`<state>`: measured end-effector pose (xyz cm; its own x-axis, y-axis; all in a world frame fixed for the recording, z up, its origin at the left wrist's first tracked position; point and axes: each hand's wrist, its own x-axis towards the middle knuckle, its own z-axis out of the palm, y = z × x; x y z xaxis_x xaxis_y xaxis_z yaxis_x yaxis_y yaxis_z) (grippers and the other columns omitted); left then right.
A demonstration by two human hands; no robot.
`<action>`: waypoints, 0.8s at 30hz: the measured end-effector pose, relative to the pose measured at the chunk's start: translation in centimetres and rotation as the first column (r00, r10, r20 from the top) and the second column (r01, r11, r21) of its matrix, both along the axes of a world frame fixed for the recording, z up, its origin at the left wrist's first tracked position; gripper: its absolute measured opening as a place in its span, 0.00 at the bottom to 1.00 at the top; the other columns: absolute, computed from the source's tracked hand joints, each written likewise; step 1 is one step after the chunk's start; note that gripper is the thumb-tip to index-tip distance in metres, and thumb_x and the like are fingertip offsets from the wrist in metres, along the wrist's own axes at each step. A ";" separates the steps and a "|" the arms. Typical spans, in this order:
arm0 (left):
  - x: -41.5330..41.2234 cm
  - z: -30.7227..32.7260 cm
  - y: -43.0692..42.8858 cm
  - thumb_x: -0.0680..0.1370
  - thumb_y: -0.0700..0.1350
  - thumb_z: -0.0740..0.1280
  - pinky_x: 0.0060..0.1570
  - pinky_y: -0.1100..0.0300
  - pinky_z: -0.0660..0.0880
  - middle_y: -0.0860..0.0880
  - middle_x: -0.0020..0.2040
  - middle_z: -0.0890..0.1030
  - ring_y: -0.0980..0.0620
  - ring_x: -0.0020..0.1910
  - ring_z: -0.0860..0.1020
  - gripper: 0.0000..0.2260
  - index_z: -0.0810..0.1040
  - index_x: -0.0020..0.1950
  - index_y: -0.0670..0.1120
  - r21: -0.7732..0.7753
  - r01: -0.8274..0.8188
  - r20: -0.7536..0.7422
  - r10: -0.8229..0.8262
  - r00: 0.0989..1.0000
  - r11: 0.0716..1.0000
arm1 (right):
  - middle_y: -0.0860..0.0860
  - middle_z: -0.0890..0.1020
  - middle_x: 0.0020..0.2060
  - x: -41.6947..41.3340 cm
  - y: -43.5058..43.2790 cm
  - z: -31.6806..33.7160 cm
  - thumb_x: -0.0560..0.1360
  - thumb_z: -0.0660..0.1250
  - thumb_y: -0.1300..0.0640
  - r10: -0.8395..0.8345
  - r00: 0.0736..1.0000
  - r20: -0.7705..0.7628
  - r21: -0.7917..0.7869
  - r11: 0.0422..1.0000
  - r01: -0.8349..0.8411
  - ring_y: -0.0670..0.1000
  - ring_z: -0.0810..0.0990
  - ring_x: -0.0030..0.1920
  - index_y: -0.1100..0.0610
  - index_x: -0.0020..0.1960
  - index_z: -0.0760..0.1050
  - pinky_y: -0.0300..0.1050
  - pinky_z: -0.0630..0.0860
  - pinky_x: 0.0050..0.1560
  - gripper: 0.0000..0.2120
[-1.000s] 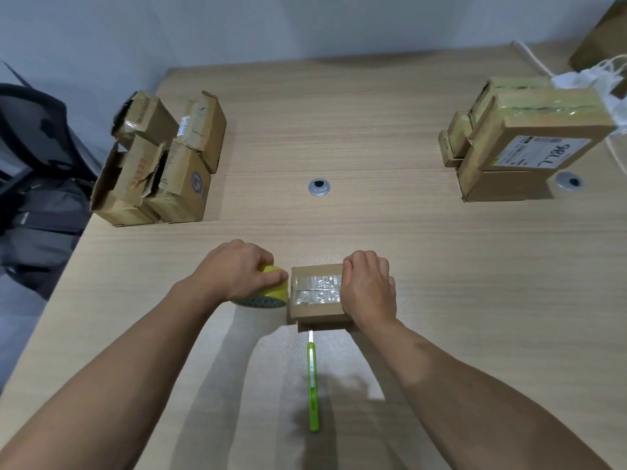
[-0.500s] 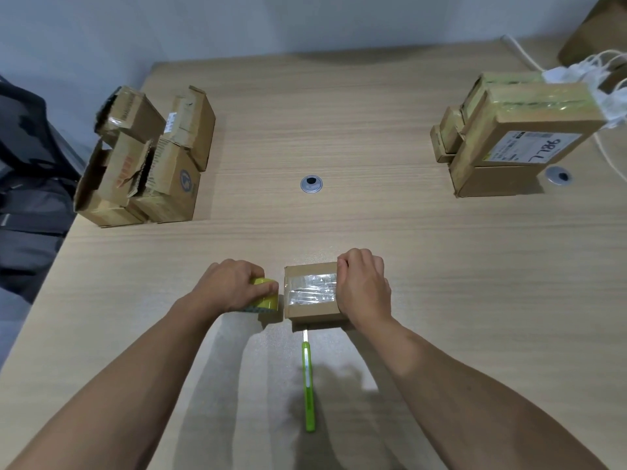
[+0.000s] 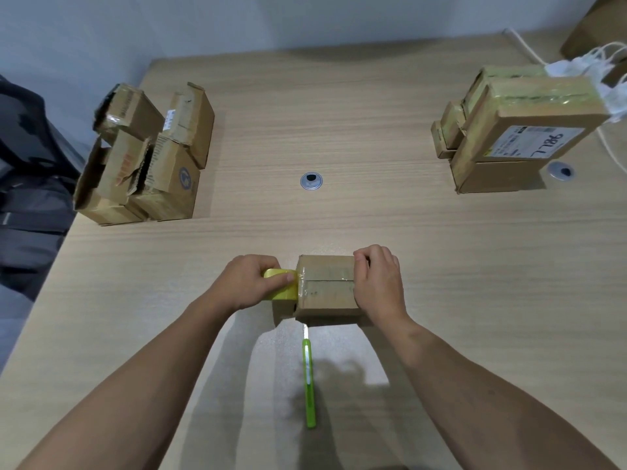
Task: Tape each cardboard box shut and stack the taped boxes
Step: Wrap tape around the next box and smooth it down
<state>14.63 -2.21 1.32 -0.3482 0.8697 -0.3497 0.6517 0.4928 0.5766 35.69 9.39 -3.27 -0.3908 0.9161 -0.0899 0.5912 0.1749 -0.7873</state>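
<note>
Box (image 3: 326, 289) in right fingers (image 3: 371, 258), tape (image 3: 283, 294) in left (image 3: 253, 266)

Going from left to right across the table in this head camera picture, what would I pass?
A pile of open boxes → left hand gripping the tape roll → cardboard box → right hand → stack of taped boxes.

head-worn view, looking forward and down, table (image 3: 373, 113) close
</note>
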 end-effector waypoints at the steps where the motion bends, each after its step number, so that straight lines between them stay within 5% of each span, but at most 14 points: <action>1: 0.1 0.5 0.3 0.73 0.61 0.68 0.38 0.58 0.70 0.54 0.34 0.79 0.54 0.38 0.76 0.13 0.78 0.35 0.54 0.018 0.007 0.010 -0.007 1.000 1.000 | 0.45 0.76 0.49 0.2 0.1 -0.2 0.83 0.56 0.59 -0.016 1.000 -0.022 -0.002 1.000 0.016 0.49 0.69 0.55 0.54 0.50 0.74 0.37 0.61 0.47 0.08; 9: -0.4 3.8 1.2 0.70 0.56 0.66 0.38 0.60 0.68 0.59 0.32 0.78 0.61 0.34 0.73 0.08 0.82 0.37 0.55 0.155 -0.079 0.205 0.046 0.978 0.985 | 0.48 0.78 0.48 0.1 0.5 -0.4 0.83 0.59 0.60 -0.108 0.979 -0.171 -0.099 0.991 0.092 0.50 0.74 0.52 0.53 0.48 0.73 0.37 0.63 0.48 0.07; 13: -0.6 5.0 1.5 0.72 0.50 0.66 0.39 0.59 0.68 0.58 0.33 0.78 0.61 0.34 0.73 0.07 0.81 0.36 0.51 0.221 -0.132 0.306 0.059 0.950 0.966 | 0.50 0.77 0.51 -0.3 0.5 -1.1 0.84 0.58 0.57 -0.149 0.970 -0.191 -0.144 0.982 0.122 0.48 0.73 0.50 0.53 0.50 0.73 0.27 0.64 0.45 0.07; 18: -0.2 5.8 2.6 0.68 0.59 0.67 0.40 0.61 0.69 0.57 0.35 0.80 0.59 0.37 0.74 0.10 0.82 0.37 0.54 0.259 -0.122 0.361 0.021 0.932 0.958 | 0.52 0.74 0.54 -0.1 0.8 -2.4 0.86 0.53 0.54 -0.127 0.980 -0.153 -0.189 0.977 0.097 0.46 0.70 0.50 0.57 0.57 0.76 0.35 0.61 0.48 0.14; 24: 1.8 5.9 4.2 0.67 0.64 0.68 0.36 0.68 0.70 0.56 0.33 0.78 0.60 0.35 0.75 0.16 0.82 0.39 0.52 0.243 -0.058 0.352 -0.032 0.935 0.968 | 0.53 0.73 0.60 -0.2 0.6 -4.4 0.86 0.46 0.48 -0.062 0.994 0.092 -0.139 0.987 0.074 0.54 0.66 0.62 0.53 0.60 0.74 0.48 0.63 0.66 0.20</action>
<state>16.45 1.96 7.26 -0.2541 0.9401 -0.2271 0.3800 0.3130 0.8704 35.52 10.04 -7.66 -0.3130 0.9158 -0.2519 0.6650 0.0219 -0.7465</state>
